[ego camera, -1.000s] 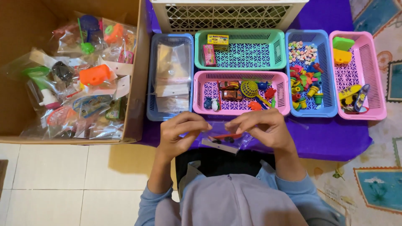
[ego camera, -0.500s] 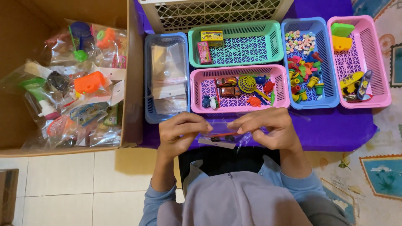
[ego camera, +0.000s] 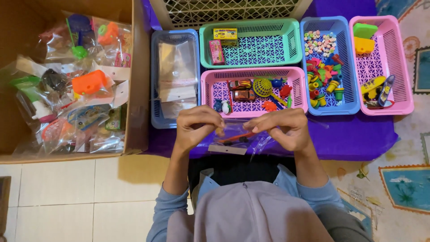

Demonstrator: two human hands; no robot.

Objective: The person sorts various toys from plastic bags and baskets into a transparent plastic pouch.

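- Head view, the hands: I see my left hand (ego camera: 197, 127) and right hand (ego camera: 284, 127) both pinched shut on a clear plastic bag (ego camera: 235, 140), one at each side of its mouth, over the near edge of the purple cloth (ego camera: 358, 136).
- Head view, the bag: an orange toy (ego camera: 233, 137), long and thin, lies inside it, roughly level between my two hands. A white card strip (ego camera: 227, 149) hangs along the bag's lower edge. I cannot tell whether the mouth is sealed or open.
- Risk, the bag: the film looks thin and slick. If one pinch slackens, I judge the bag tips and the orange toy slides out toward my lap or the tiled floor (ego camera: 67, 192), since it hangs right at the table's edge.
- Risk, the pull: drawing my hands apart too hard could tear the film or pop the card strip loose.
- Head view, the surroundings: the pink basket (ego camera: 255, 73) of small toys sits just beyond my knuckles, and the blue basket (ego camera: 154, 80) of spare bags just beyond my left hand. A careless forward jerk could knock a rim and scatter pieces.
- Head view, far left: the cardboard box (ego camera: 139, 89) of filled bags lies well apart, so I see little danger there.
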